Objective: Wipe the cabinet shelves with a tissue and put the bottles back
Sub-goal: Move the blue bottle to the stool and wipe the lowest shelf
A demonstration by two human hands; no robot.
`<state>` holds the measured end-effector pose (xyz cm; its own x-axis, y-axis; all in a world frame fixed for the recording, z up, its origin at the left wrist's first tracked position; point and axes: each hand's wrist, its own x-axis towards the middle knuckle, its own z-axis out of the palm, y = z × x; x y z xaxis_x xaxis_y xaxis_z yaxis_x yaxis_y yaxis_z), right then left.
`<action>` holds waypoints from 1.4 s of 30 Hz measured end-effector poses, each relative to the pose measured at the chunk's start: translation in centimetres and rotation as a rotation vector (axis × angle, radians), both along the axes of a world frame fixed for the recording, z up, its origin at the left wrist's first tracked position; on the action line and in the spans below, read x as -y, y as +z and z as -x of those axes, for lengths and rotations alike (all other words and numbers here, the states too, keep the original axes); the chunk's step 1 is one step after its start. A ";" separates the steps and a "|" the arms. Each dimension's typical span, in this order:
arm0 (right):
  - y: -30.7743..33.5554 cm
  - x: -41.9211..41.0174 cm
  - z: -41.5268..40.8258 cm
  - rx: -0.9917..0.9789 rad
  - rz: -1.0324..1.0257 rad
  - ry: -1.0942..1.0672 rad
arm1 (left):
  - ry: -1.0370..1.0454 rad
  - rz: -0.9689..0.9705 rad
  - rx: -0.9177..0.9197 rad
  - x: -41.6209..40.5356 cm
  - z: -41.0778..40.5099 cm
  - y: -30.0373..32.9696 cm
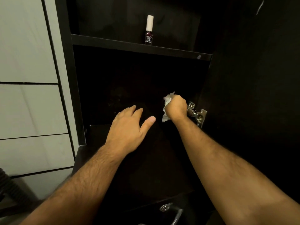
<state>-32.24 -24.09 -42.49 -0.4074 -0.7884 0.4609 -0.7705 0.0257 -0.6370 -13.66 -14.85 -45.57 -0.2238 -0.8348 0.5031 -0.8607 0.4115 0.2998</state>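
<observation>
A black cabinet stands open before me. On its upper shelf [113, 42] stands one small dark nail-polish bottle [149, 30] with a tall white cap, upright near the front edge. My right hand [176, 107] is inside the lower compartment and grips a crumpled white tissue [167, 105] in its fist, at the right side near the hinge. My left hand [129, 127] reaches into the same compartment with fingers spread and relaxed, holding nothing. The lower shelf surface is too dark to make out.
A metal door hinge [197, 113] sits just right of my right hand, on the open black door [251, 78]. Pale wall tiles [27, 103] lie to the left. A chrome tap [172, 211] shows at the bottom.
</observation>
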 end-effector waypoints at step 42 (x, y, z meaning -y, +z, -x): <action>4.6 0.2 -1.5 -0.139 0.486 0.225 | 0.070 0.206 0.116 -1.6 -4.7 1.2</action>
